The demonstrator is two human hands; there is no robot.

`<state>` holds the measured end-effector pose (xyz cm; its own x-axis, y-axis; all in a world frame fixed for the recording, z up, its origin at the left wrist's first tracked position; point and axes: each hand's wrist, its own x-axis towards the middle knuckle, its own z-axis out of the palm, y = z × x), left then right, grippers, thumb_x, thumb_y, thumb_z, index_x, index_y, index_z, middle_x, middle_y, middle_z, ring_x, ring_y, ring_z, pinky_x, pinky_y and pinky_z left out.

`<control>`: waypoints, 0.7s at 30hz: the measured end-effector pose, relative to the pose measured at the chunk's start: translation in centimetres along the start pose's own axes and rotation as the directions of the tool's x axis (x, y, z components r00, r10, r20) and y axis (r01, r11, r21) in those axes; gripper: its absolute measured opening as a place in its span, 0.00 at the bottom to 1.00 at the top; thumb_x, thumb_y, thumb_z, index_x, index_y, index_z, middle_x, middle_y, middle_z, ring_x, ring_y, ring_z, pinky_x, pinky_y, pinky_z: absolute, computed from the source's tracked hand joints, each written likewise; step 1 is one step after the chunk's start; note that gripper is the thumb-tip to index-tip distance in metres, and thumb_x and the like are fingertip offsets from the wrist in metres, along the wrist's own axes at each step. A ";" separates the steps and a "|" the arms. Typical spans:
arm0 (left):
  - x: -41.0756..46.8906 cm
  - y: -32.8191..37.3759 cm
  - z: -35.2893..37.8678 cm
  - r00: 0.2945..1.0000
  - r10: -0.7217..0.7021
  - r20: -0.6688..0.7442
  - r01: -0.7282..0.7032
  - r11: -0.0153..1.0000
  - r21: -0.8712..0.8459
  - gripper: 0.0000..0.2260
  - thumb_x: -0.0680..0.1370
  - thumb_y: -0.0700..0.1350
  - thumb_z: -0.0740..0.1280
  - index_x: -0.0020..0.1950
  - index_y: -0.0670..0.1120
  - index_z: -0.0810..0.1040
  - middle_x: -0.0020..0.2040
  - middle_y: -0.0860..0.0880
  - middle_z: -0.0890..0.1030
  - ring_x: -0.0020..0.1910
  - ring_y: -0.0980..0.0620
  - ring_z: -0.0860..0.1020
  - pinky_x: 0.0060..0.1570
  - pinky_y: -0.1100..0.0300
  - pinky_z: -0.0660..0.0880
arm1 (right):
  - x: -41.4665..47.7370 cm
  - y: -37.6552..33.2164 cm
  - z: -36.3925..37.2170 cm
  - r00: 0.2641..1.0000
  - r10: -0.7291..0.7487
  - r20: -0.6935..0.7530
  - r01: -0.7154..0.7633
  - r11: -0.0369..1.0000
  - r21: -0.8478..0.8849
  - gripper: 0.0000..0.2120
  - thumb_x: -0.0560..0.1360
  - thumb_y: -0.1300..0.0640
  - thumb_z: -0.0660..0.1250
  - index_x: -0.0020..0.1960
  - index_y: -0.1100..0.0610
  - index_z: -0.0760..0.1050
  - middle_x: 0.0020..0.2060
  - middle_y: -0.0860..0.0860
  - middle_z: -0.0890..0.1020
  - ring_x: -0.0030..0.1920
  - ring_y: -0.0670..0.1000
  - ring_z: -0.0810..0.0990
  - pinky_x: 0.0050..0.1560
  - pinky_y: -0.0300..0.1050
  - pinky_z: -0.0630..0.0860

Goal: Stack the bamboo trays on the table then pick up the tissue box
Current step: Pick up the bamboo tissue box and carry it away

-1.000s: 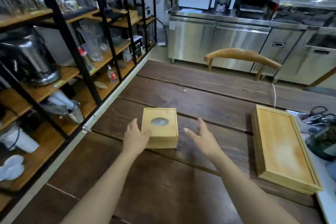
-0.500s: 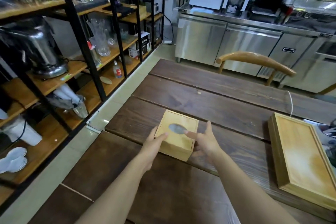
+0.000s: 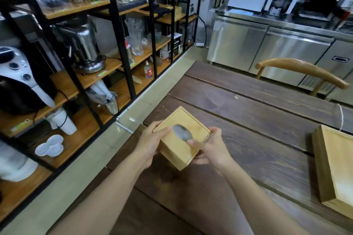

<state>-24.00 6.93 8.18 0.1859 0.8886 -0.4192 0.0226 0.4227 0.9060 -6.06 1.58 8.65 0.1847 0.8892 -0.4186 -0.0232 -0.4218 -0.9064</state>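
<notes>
The bamboo tissue box (image 3: 177, 149), square with an oval opening in its top, is held tilted above the dark wooden table (image 3: 257, 112). My left hand (image 3: 150, 143) grips its left side, thumb on the top edge. My right hand (image 3: 208, 149) grips its right side, thumb lying across the top by the opening. The stacked bamboo trays (image 3: 336, 166) lie at the table's right edge, cut off by the frame.
A black metal rack with wooden shelves (image 3: 91, 74) full of glassware and appliances lines the left. A curved wooden chair back (image 3: 303, 70) stands at the table's far side. Stainless steel counters (image 3: 267, 47) run behind it. A white cord (image 3: 341, 118) lies near the trays.
Both hands closed on the tissue box's sides and lifted it off the table, tilting it. The view swung left, pushing the trays toward the right edge.
</notes>
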 end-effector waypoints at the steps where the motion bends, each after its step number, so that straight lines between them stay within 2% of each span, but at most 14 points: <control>1: -0.6 -0.1 -1.0 1.000 -0.019 -0.023 0.019 0.999 -0.035 0.11 0.74 0.47 0.69 0.56 0.56 0.75 0.56 0.47 0.78 0.56 0.46 0.76 0.56 0.45 0.75 | -0.5 -0.2 0.9 1.000 -0.006 0.016 0.006 1.000 -0.013 0.27 0.67 0.59 0.74 0.54 0.48 0.59 0.56 0.56 0.77 0.41 0.57 0.84 0.34 0.52 0.83; 3: -1.7 -0.3 -3.0 0.995 -0.040 -0.088 0.033 0.996 -0.082 0.11 0.74 0.47 0.69 0.56 0.53 0.76 0.55 0.45 0.79 0.55 0.45 0.76 0.56 0.45 0.75 | -1.3 -0.4 2.8 0.999 -0.006 0.045 0.007 1.000 -0.022 0.22 0.69 0.59 0.73 0.49 0.48 0.60 0.53 0.58 0.78 0.34 0.55 0.84 0.28 0.45 0.81; 5: -2.9 -0.6 -5.0 0.986 -0.042 -0.160 0.024 0.993 -0.113 0.09 0.74 0.47 0.69 0.53 0.52 0.77 0.54 0.44 0.80 0.53 0.45 0.77 0.55 0.46 0.75 | -2.1 -0.2 4.9 0.996 0.009 0.090 -0.009 1.000 -0.008 0.19 0.70 0.60 0.71 0.46 0.49 0.60 0.51 0.61 0.78 0.30 0.55 0.84 0.26 0.45 0.80; 9: -5.7 -2.3 -9.3 0.953 -0.078 -0.292 0.030 0.985 -0.167 0.06 0.72 0.49 0.70 0.48 0.53 0.78 0.51 0.44 0.80 0.51 0.44 0.77 0.47 0.47 0.76 | -3.8 0.8 9.3 0.982 0.069 0.174 -0.071 0.997 0.004 0.19 0.71 0.61 0.71 0.50 0.53 0.60 0.48 0.61 0.75 0.26 0.53 0.82 0.25 0.46 0.80; 13: -8.2 -4.6 -13.3 0.907 -0.160 -0.390 0.058 0.964 -0.261 0.08 0.71 0.49 0.72 0.48 0.49 0.79 0.50 0.44 0.81 0.50 0.44 0.79 0.41 0.50 0.74 | -5.3 2.5 13.1 0.950 0.125 0.286 -0.124 0.992 -0.022 0.18 0.71 0.61 0.71 0.45 0.50 0.60 0.46 0.58 0.74 0.26 0.53 0.83 0.27 0.46 0.80; 17: -10.6 -6.9 -16.6 0.868 -0.242 -0.433 0.087 0.933 -0.349 0.12 0.70 0.49 0.72 0.51 0.47 0.80 0.51 0.42 0.82 0.51 0.42 0.79 0.45 0.48 0.76 | -6.7 4.3 16.4 0.922 0.148 0.357 -0.119 0.988 -0.101 0.19 0.70 0.59 0.71 0.46 0.49 0.60 0.50 0.60 0.75 0.31 0.56 0.84 0.30 0.47 0.81; 21: -12.4 -8.8 -18.2 0.826 -0.278 -0.490 0.072 0.915 -0.398 0.11 0.71 0.49 0.72 0.51 0.47 0.80 0.49 0.43 0.82 0.48 0.43 0.79 0.39 0.51 0.75 | -7.9 5.4 18.3 0.916 0.155 0.370 -0.100 0.981 -0.164 0.18 0.70 0.60 0.71 0.44 0.49 0.61 0.48 0.61 0.76 0.32 0.59 0.84 0.32 0.50 0.82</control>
<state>-44.35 -4.61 4.34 -0.3339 0.7041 -0.6268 -0.3566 0.5212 0.7754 -25.63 -4.48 5.98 -0.1980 0.8148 -0.5449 0.1197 -0.5317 -0.8384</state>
